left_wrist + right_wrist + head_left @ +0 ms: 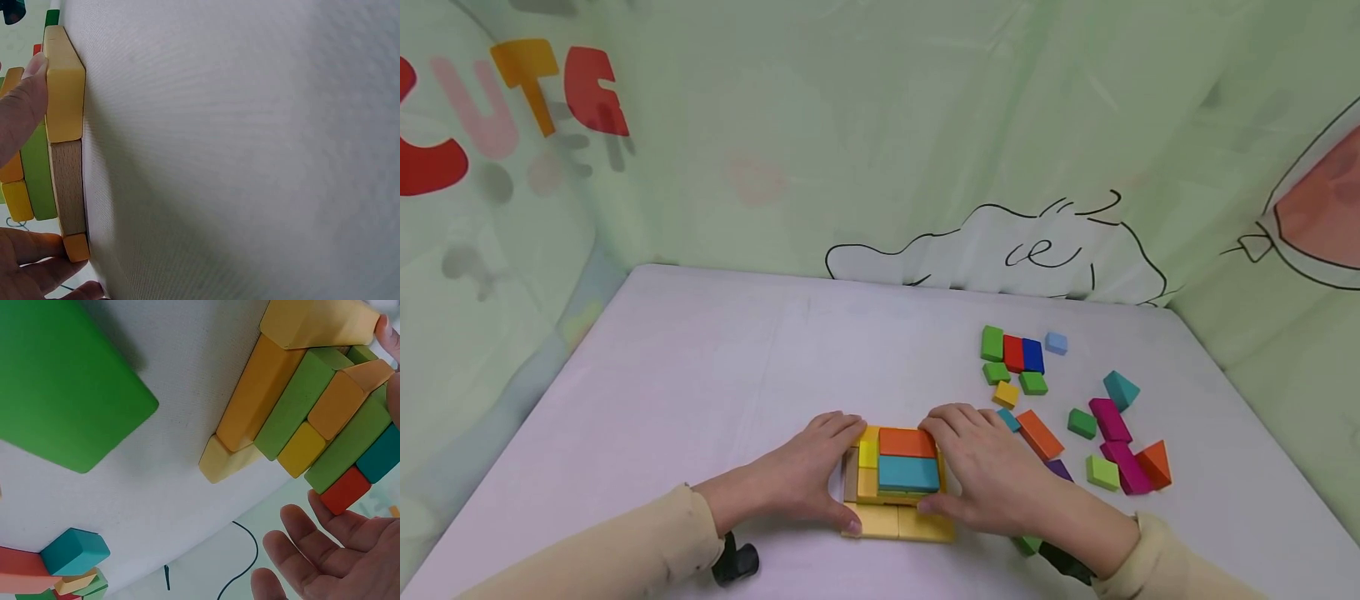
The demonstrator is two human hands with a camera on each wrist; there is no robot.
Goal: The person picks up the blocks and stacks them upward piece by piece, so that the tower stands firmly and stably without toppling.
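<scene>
The stacked block of coloured wooden pieces (898, 479) sits squarely between both grips, left hand (805, 479) and right hand (981, 479) pressing its opposite sides with near-straight fingers, equally near.

A: What stands between the hands?
B: A compact stack of blocks (898, 479) near the table's front edge, its pieces packed flush in flat layers.

A: How is it coloured?
B: An orange slab (907, 442) and a teal slab (909, 472) lie side by side on top, touching; yellow and green pieces sit beneath, on pale yellow base blocks (898, 523).
</scene>
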